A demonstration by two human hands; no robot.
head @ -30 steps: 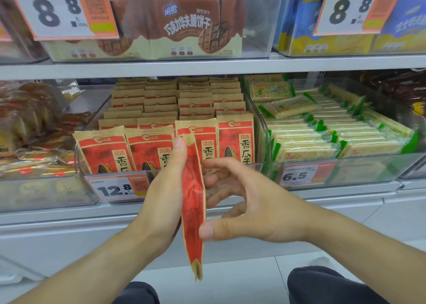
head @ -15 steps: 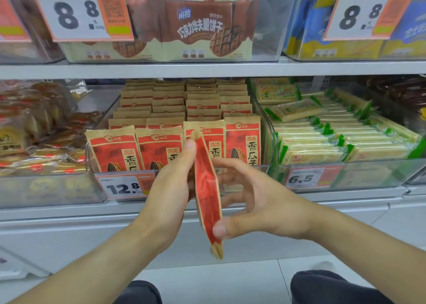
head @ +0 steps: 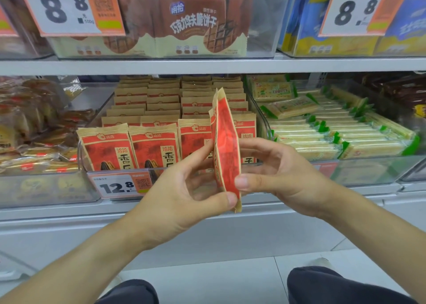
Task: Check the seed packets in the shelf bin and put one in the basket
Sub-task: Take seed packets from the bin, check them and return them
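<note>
I see the shelf filling the view, with a clear shelf bin on its lower level holding rows of upright red and tan seed packets. A white and orange price tag reading 12.8 hangs on the bin's front edge. Just right of it, a neighbouring bin holds green-edged cracker packs; above, a brown biscuit pack sits behind a tag reading 8.8.

In front of the bin I hold one seed packet upright and edge-on to me, its top tilted slightly left, clear of the rows behind it. My left hand pinches its lower edge, the thumb at the bottom corner and the fingers curled against its left face. My right hand grips the other face, thumb pressed on the near edge and fingers wrapped behind. No basket is in my view.
</note>
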